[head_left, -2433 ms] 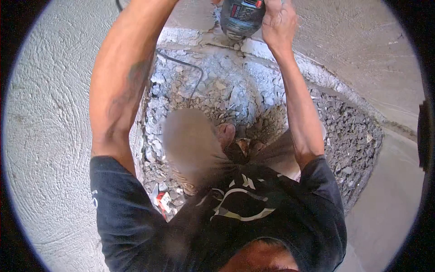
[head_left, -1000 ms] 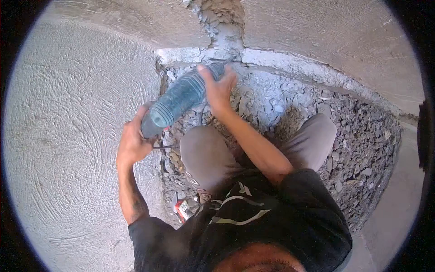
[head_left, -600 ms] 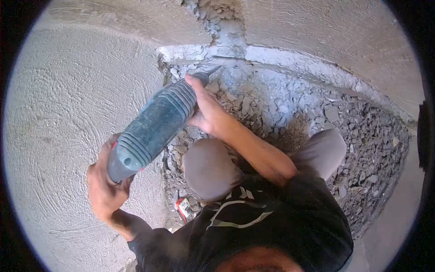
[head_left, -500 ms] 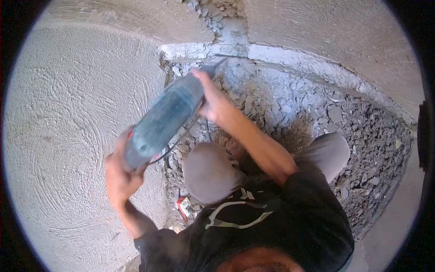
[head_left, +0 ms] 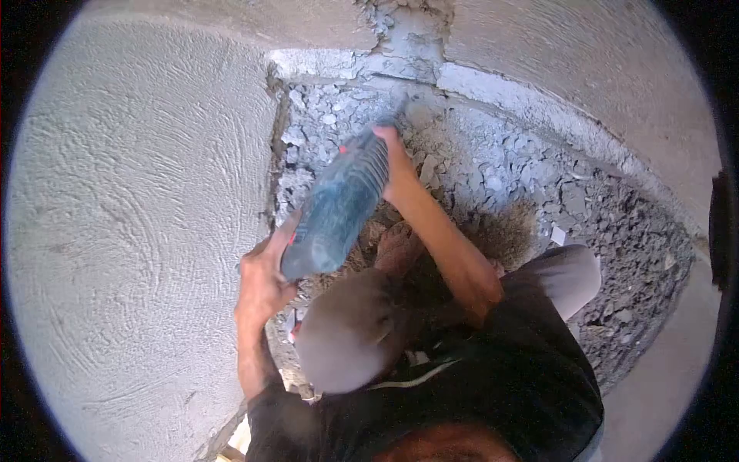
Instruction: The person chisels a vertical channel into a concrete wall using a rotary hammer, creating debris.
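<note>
A blue-green power hammer lies slanted between my two hands, its front end toward the base of the wall. My left hand is wrapped round its rear handle, at the lower left. Near the front of the tool, my right hand grips the right side of the housing, partly hidden behind it. The bit is blurred and dusty, pointing at the broken concrete below a rough vertical channel in the wall.
Textured plaster or concrete fills the left side, with a straight edge along the rubble. A whitish strip runs along the wall base. My knees are bent over the rubble. A small white piece lies at the right.
The power hammer has turned steeper and shifted right with both my hands. My left hand moved right and my right hand slightly right. The knee on the left now covers most of the red-and-white packet.
</note>
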